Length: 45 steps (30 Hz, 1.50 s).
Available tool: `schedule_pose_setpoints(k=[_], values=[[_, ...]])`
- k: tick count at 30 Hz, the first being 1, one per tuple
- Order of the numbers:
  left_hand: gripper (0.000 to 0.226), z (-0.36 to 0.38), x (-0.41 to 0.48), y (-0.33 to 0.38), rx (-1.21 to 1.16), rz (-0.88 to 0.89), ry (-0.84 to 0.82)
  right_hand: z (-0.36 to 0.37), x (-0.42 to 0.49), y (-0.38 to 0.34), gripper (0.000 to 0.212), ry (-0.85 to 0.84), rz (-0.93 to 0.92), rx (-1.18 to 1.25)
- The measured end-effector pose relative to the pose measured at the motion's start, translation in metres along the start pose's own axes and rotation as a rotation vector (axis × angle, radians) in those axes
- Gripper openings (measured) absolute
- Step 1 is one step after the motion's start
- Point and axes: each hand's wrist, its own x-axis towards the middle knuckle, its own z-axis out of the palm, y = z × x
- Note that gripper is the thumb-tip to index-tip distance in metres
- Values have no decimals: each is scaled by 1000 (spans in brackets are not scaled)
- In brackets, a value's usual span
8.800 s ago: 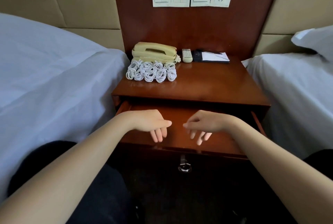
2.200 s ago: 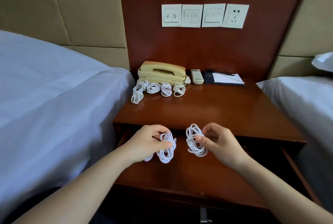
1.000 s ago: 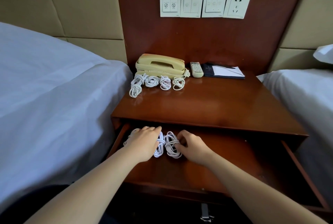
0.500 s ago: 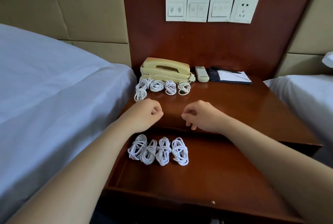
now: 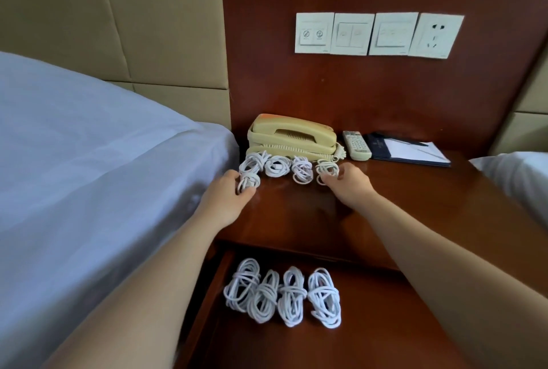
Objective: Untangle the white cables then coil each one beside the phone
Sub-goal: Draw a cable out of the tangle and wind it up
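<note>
- White coiled cables (image 5: 277, 166) lie in a row on the brown wooden nightstand (image 5: 415, 199), just before the cream plastic phone (image 5: 292, 138).
- Left hand (image 5: 225, 199) pinches the leftmost near coil (image 5: 249, 181) between thumb and fingers.
- Right hand (image 5: 348, 187) curls its fingertips round the rightmost coil (image 5: 326, 168).
- Four more white bundles (image 5: 284, 294) sit side by side in the open drawer (image 5: 385, 324) below.
</note>
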Motion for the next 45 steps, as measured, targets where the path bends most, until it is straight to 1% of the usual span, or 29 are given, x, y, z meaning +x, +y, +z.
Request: schedule_pose_setpoints(k=[5, 8, 10, 13, 15, 17, 20, 22, 26, 30, 32, 34, 35, 40, 43, 45], values=[[46, 3, 5, 0, -62, 7, 2, 16, 23, -10, 48, 68, 61, 28], [46, 3, 7, 2, -26, 38, -26, 21, 28, -14, 49, 76, 77, 40], [43, 2, 8, 4, 9, 38, -32, 22, 28, -15, 51, 76, 72, 27], [36, 0, 8, 4, -13, 9, -42, 21, 24, -12, 51, 74, 75, 48], [33, -3, 7, 4, -19, -2, -58, 17, 20, -9, 49, 83, 93, 59], [31, -6, 5, 5, 3, 4, -81, 12, 14, -5, 39, 99, 92, 47], [28, -9, -1, 11, 63, 39, -116, 7, 3, 6, 18, 110, -26, 11], [27, -10, -6, 15, 109, 78, -138, 4, -4, 12, 11, 106, -94, -27], [34, -8, -18, 19, 256, 123, -161, -6, -14, 17, 8, 65, -113, -101], [43, -6, -25, 23, 451, 159, -62, -12, -28, 24, 8, 47, -162, -172], [52, -4, -26, 26, 487, 166, -21, -15, -38, 27, 9, 61, -189, -210], [57, -1, -25, 27, 497, 155, 9, -17, -50, 29, 9, 77, -201, -244], [56, 0, -26, 28, 505, 148, 21, -17, -56, 31, 10, 80, -206, -257], [35, -4, -18, 37, 442, 97, 20, -25, -83, 36, 12, 92, -234, -271], [37, -7, -20, 43, 400, 99, -20, -38, -97, 39, 11, 95, -230, -268], [43, -4, -27, 47, 312, 119, -78, -45, -108, 46, 10, 98, -239, -239]])
